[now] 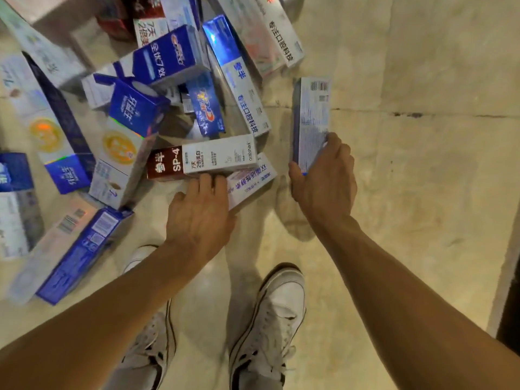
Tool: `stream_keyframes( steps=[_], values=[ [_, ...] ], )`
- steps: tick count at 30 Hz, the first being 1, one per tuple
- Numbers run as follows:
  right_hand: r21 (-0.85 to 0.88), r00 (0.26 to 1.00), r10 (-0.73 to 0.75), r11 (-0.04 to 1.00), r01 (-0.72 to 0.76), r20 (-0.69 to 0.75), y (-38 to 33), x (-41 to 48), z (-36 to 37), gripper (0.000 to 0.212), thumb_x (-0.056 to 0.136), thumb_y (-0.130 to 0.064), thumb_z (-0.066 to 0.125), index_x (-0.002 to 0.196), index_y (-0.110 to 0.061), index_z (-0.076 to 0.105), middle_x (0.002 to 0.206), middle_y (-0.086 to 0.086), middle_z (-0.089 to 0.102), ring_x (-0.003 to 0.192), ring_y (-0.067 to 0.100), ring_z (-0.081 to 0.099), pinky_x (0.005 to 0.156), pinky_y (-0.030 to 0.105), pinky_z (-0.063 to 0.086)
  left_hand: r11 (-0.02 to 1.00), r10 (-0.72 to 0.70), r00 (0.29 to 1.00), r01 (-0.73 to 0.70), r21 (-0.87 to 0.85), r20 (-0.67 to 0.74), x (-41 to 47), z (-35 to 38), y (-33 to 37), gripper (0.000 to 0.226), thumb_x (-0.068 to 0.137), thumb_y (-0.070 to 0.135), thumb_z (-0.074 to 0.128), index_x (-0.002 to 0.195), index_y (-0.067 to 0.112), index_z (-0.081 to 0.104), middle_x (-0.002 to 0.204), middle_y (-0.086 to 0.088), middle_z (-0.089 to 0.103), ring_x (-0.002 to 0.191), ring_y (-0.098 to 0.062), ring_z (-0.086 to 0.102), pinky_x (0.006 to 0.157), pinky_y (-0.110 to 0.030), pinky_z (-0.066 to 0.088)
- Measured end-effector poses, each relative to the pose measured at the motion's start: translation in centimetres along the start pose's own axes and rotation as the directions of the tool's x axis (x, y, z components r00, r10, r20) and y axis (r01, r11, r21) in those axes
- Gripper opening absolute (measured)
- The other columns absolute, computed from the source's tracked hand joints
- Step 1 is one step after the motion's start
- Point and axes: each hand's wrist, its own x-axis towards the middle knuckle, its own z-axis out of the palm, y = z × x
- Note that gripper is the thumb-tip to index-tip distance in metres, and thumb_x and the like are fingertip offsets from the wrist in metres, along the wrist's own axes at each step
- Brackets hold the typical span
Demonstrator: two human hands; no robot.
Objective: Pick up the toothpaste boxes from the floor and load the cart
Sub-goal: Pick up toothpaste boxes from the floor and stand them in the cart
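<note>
Right hand [323, 184] grips pale box [311, 122], left hand [199, 218] touches SP-4 box [202, 161]

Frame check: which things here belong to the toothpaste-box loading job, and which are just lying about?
Job:
right hand gripping a pale blue box
left hand touching the red-and-white SP-4 box
white-and-purple box next to it
heap of toothpaste boxes
The cart is not in view.

Lying about:
white sneakers
tiled floor
</note>
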Motion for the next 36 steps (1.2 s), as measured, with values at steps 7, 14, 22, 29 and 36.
stream_keyframes(
  steps=[7,14,22,29,36],
  values=[
    [0.084,0.995,0.091,0.992,-0.094,0.033,0.2,0.4,0.0,0.065,0.086,-0.042,0.071,0.136,-0.014,0.041,0.127,0.003,0.05,0.117,0.024,0.051,0.076,0.036,0.039,0.999,0.032,0.999,-0.032,0.011,-0.001,0.5,-0.5,1.0,0.058,0.073,0.047,0.079,0.109,0.013,0.048,0.098,-0.006,0.054,0.086,-0.026,0.06,0.052,-0.033,0.03],
    [0.143,0.988,0.145,0.978,-0.152,0.058,-0.2,-4.6,-8.9,0.065,0.079,-0.04,0.074,0.131,-0.015,0.043,0.122,-0.001,0.051,0.111,0.023,0.053,0.076,0.038,0.045,0.999,0.029,0.999,-0.03,0.034,0.043,-3.4,-8.9,2.9,0.057,0.081,0.058,0.064,0.113,0.017,0.042,0.106,-0.003,0.057,0.093,-0.024,0.061,0.06,-0.035,0.03],
    [0.139,0.994,0.105,0.985,-0.105,0.006,-3.4,-12.0,-27.7,0.067,0.079,-0.04,0.074,0.133,-0.015,0.044,0.121,0.0,0.053,0.108,0.024,0.053,0.07,0.033,0.041,0.999,-0.009,0.999,0.007,-0.05,-0.043,-9.3,-28.6,5.0,0.061,0.08,0.055,0.065,0.118,0.014,0.041,0.111,-0.006,0.053,0.092,-0.027,0.06,0.063,-0.035,0.035],
    [0.207,0.998,0.007,0.978,0.006,-0.064,-8.7,-19.0,-48.8,0.064,0.081,-0.044,0.07,0.133,-0.015,0.045,0.119,0.002,0.05,0.106,0.025,0.051,0.072,0.035,0.045,0.99,-0.065,0.972,0.034,-0.139,-0.224,-18.2,-51.2,7.4,0.067,0.076,0.062,0.065,0.115,0.011,0.045,0.103,-0.007,0.056,0.091,-0.031,0.061,0.062,-0.036,0.033],
    [0.245,0.995,-0.052,0.967,0.07,-0.081,-13.4,-27.2,-68.8,0.06,0.079,-0.047,0.073,0.124,-0.018,0.046,0.117,0.0,0.05,0.108,0.024,0.053,0.075,0.04,0.049,0.978,-0.135,0.94,0.075,-0.196,-0.312,-31.4,-70.3,10.2,0.07,0.076,0.056,0.067,0.121,0.008,0.044,0.109,-0.011,0.059,0.093,-0.033,0.063,0.071,-0.041,0.049]
  ],
)
